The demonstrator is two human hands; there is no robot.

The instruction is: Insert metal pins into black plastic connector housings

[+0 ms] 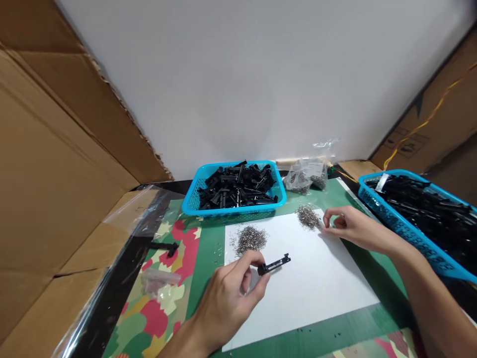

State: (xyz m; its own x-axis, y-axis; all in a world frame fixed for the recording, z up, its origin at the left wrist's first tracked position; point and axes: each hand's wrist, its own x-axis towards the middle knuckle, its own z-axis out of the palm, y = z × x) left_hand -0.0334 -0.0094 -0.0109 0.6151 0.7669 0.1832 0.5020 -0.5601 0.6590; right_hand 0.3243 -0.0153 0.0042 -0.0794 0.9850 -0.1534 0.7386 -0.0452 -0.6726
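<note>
The black plastic part [275,265] is pinched at one end by the left hand [231,293] over white paper [313,283], likely to leave its long end free, while the right hand [348,228], fingers narrow, is held beside the right pile of metal bits [307,217], though whether one is gripped cannot be told.

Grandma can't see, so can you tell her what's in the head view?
A left hand holds a black part over white paper; the right hand is beside a pile of metal bits. Two blue baskets hold more black parts.
</note>
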